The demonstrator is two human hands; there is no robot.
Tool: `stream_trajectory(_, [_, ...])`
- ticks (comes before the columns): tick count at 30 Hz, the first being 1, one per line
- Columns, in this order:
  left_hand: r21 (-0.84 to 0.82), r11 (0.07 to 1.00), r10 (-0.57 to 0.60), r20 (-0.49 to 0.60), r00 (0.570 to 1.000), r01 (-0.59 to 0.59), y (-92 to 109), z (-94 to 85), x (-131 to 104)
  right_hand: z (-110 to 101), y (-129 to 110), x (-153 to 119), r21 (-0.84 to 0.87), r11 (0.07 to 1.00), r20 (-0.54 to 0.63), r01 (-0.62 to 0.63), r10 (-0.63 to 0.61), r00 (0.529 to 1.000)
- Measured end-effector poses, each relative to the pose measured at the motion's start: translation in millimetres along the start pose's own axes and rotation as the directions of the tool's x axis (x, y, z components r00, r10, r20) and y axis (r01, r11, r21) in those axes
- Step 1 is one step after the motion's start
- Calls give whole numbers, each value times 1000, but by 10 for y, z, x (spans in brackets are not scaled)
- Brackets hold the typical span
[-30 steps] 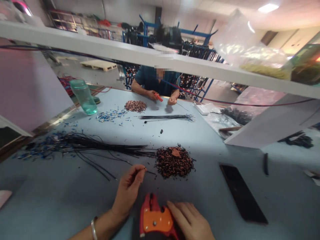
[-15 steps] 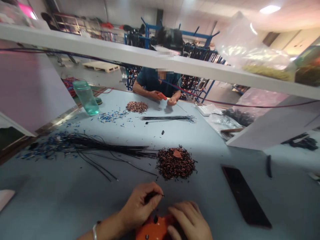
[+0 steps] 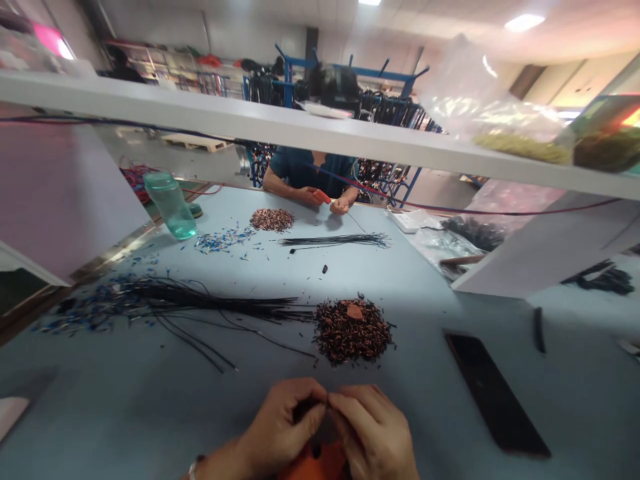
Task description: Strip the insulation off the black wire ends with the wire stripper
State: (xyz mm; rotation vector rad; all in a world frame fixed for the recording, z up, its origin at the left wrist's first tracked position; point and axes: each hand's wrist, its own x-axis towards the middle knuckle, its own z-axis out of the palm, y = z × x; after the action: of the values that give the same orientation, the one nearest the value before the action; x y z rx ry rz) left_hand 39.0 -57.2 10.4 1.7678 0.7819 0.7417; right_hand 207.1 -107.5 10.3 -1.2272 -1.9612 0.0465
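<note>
Both hands now meet at the near edge of the pale blue table (image 3: 125,400), where a second ago the left hand (image 3: 285,427) reached out alone toward the black wires (image 3: 200,303) and the right hand (image 3: 373,433) lay flat on the orange-and-red crimping tool (image 3: 313,463). Their fingertips pinch together over something too small to make out, and whether either hand truly grips it cannot be told; the tool, earlier in full view, shows only as an orange sliver beneath the palms at the bottom edge. Bare tabletop lies open to the left and between the hands and the bristly heap of dark and copper terminals (image 3: 353,331) just beyond them. A glossy black phone (image 3: 495,393) lies flat to the right, well apart. Farther off stand a translucent green bottle (image 3: 170,203) and a co-worker's hands (image 3: 325,199) holding a red tool.
</note>
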Motion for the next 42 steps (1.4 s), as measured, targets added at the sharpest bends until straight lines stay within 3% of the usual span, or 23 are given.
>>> stream_trajectory(4, [113,992,60,-43,997,-55,-23,-6,10,100,30,-80,2,1000,-11,6,-6,1000])
stream_trajectory(9, [184,970,182,-102,978,-162,-71,-8,41,98,-10,-45,111,974,-73,-199,207,976])
stream_trajectory(18, [250,946,250,-159,955,-206,-113,17,53,-30,-20,22,190,875,22,-446,450,893])
stream_trajectory(23, [245,953,208,-103,973,-178,-112,26,47,-17,-8,-6,216,848,30,-484,490,871])
stream_trajectory(31, [297,934,237,-101,966,-198,-100,25,-1,-28,-28,-13,201,881,73,-429,423,903])
stream_trajectory(34, [118,988,123,-220,968,-99,-82,-15,-4,-50,-24,-6,244,863,79,-443,438,896])
stream_trajectory(36, [-168,986,-57,-272,961,11,-78,-44,19,-60,-28,-6,259,868,66,-423,421,905])
stream_trajectory(39, [-614,783,-253,-165,953,101,-82,-57,68,-56,-61,-11,236,928,61,-289,283,957])
stream_trajectory(42, [-780,605,-318,-55,946,158,-82,-39,90,-35,-117,-8,196,975,70,-105,93,993])
